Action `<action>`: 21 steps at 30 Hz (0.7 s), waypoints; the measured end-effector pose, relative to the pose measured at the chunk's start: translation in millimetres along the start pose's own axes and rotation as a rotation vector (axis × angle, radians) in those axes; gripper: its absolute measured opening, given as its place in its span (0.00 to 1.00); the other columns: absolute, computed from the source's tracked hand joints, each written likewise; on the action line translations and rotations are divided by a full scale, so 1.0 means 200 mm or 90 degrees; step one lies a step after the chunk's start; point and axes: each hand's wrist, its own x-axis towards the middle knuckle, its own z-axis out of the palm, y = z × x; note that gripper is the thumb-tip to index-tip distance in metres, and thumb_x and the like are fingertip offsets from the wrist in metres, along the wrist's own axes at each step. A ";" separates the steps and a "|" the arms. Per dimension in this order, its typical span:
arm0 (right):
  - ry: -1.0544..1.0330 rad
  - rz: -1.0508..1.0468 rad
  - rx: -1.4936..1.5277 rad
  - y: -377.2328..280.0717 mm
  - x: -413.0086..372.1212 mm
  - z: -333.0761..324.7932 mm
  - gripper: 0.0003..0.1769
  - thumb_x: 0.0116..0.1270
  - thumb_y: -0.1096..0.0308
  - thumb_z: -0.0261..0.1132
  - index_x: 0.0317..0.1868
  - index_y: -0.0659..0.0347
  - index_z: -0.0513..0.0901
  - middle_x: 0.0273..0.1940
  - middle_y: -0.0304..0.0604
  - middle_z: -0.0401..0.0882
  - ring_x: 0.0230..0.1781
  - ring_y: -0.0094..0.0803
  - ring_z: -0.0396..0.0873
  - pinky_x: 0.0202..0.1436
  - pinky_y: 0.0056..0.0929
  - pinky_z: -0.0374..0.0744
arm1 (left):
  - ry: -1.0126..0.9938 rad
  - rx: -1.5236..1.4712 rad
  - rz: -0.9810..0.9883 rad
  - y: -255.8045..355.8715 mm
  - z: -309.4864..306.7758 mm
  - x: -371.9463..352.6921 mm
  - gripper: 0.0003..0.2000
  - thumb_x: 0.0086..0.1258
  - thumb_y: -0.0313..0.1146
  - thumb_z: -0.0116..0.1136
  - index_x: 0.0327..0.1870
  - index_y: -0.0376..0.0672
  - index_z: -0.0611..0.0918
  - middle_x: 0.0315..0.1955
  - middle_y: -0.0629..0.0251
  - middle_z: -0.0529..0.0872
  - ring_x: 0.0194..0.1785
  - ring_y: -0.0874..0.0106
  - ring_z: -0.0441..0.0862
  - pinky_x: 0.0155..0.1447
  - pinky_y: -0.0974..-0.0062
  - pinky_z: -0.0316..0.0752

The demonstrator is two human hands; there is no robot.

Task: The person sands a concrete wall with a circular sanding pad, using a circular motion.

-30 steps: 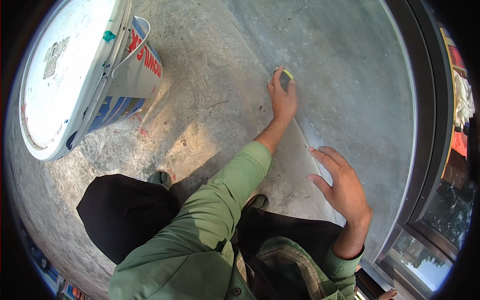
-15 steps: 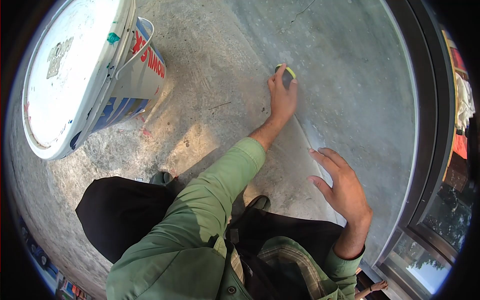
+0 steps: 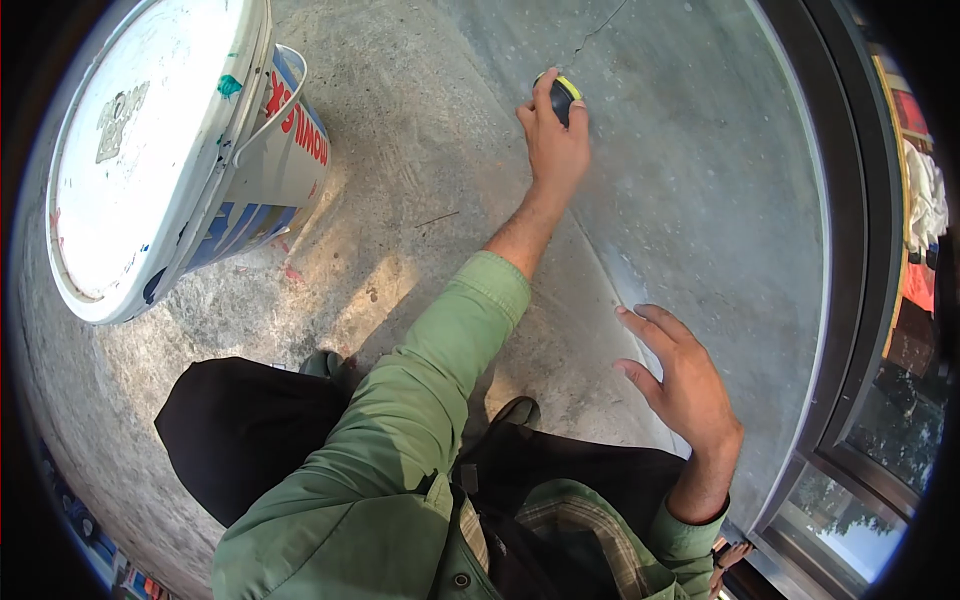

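My left hand (image 3: 556, 150) reaches out over the smooth grey cement surface (image 3: 700, 200), fingers and thumb closed around a black, palm-sized tool (image 3: 562, 101) with a yellow-green edge. The tool sits against that surface, close to the lower end of a thin dark crack (image 3: 597, 32). Its working side is hidden by the hand. Holding nothing, my right hand (image 3: 688, 385) hovers nearer my body with fingers apart, by the seam where the smooth cement meets the rough floor (image 3: 430, 150).
A white paint bucket (image 3: 250, 185) with a lid and wire handle stands at left. Along the right runs a dark window frame (image 3: 850, 250), with cloth (image 3: 922, 195) beyond it. My black-clad knee (image 3: 250, 430) is at lower left. Another person's hand (image 3: 735, 556) shows at bottom right.
My left hand has slid the black and yellow tool farther away and slightly left, up to the crack. My right hand has barely moved.
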 end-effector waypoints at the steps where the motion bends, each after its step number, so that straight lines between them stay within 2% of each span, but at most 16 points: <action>1: -0.002 -0.001 0.014 -0.01 0.00 0.00 0.32 0.68 0.59 0.73 0.71 0.52 0.77 0.67 0.56 0.77 0.67 0.52 0.78 0.68 0.45 0.81 | -0.005 0.044 0.069 0.07 0.04 -0.07 0.29 0.78 0.38 0.55 0.78 0.53 0.63 0.65 0.40 0.63 0.65 0.47 0.70 0.68 0.56 0.70; 5: -0.011 -0.022 0.022 -0.02 0.05 -0.01 0.32 0.67 0.60 0.73 0.70 0.53 0.77 0.67 0.57 0.77 0.66 0.52 0.78 0.68 0.45 0.81 | 0.015 0.209 0.255 0.19 0.13 -0.19 0.29 0.79 0.38 0.53 0.79 0.54 0.62 0.66 0.40 0.60 0.66 0.47 0.69 0.68 0.55 0.71; 6: -0.008 -0.026 0.019 -0.02 0.05 -0.01 0.32 0.67 0.60 0.73 0.70 0.53 0.77 0.67 0.57 0.77 0.66 0.52 0.78 0.68 0.45 0.81 | 0.019 0.208 0.259 0.17 0.11 -0.17 0.29 0.79 0.38 0.53 0.79 0.54 0.62 0.66 0.40 0.60 0.66 0.47 0.69 0.68 0.55 0.71; 8: -0.009 -0.018 0.027 -0.01 0.06 0.00 0.32 0.67 0.60 0.73 0.70 0.53 0.77 0.66 0.57 0.77 0.66 0.53 0.78 0.68 0.45 0.81 | 0.029 0.026 0.044 0.11 0.09 -0.09 0.30 0.81 0.42 0.52 0.81 0.56 0.60 0.65 0.41 0.61 0.64 0.47 0.72 0.67 0.55 0.73; 10: -0.005 -0.007 0.030 -0.02 0.04 0.00 0.31 0.68 0.60 0.73 0.70 0.53 0.78 0.66 0.57 0.77 0.66 0.53 0.78 0.68 0.45 0.80 | 0.065 -0.097 -0.294 0.05 -0.01 0.08 0.30 0.80 0.41 0.51 0.81 0.52 0.60 0.63 0.40 0.62 0.61 0.46 0.74 0.67 0.57 0.72; 14: -0.023 0.002 0.030 -0.03 0.02 -0.01 0.31 0.68 0.60 0.73 0.70 0.54 0.78 0.66 0.56 0.77 0.66 0.54 0.78 0.68 0.45 0.80 | 0.032 -0.028 -0.301 0.04 -0.05 0.10 0.31 0.80 0.42 0.51 0.81 0.51 0.59 0.62 0.43 0.62 0.59 0.48 0.75 0.65 0.59 0.74; 16: -0.011 -0.011 0.025 -0.04 0.05 -0.02 0.31 0.68 0.61 0.73 0.70 0.54 0.78 0.66 0.56 0.77 0.66 0.54 0.78 0.68 0.45 0.80 | -0.022 -0.010 -0.121 0.16 0.01 -0.03 0.30 0.81 0.46 0.51 0.82 0.57 0.59 0.61 0.44 0.64 0.59 0.50 0.76 0.65 0.57 0.75; 18: -0.007 -0.011 0.025 -0.04 0.05 -0.01 0.31 0.68 0.61 0.73 0.70 0.53 0.78 0.66 0.56 0.77 0.66 0.54 0.78 0.68 0.45 0.80 | -0.023 0.043 0.036 0.25 0.11 -0.14 0.31 0.80 0.42 0.55 0.81 0.57 0.60 0.61 0.44 0.63 0.60 0.51 0.74 0.64 0.57 0.75; 19: -0.008 -0.022 0.019 -0.04 0.07 -0.01 0.31 0.67 0.62 0.73 0.70 0.53 0.77 0.66 0.56 0.77 0.66 0.54 0.78 0.68 0.45 0.80 | -0.026 0.043 0.035 0.27 0.14 -0.16 0.31 0.80 0.42 0.55 0.81 0.57 0.60 0.61 0.44 0.63 0.60 0.51 0.74 0.64 0.57 0.75; 21: -0.008 -0.032 0.013 -0.04 0.09 0.00 0.31 0.67 0.63 0.73 0.70 0.53 0.77 0.66 0.57 0.77 0.65 0.54 0.78 0.68 0.45 0.80 | 0.003 0.061 0.142 0.27 0.17 -0.19 0.31 0.79 0.39 0.57 0.81 0.57 0.61 0.62 0.44 0.61 0.61 0.53 0.73 0.64 0.59 0.75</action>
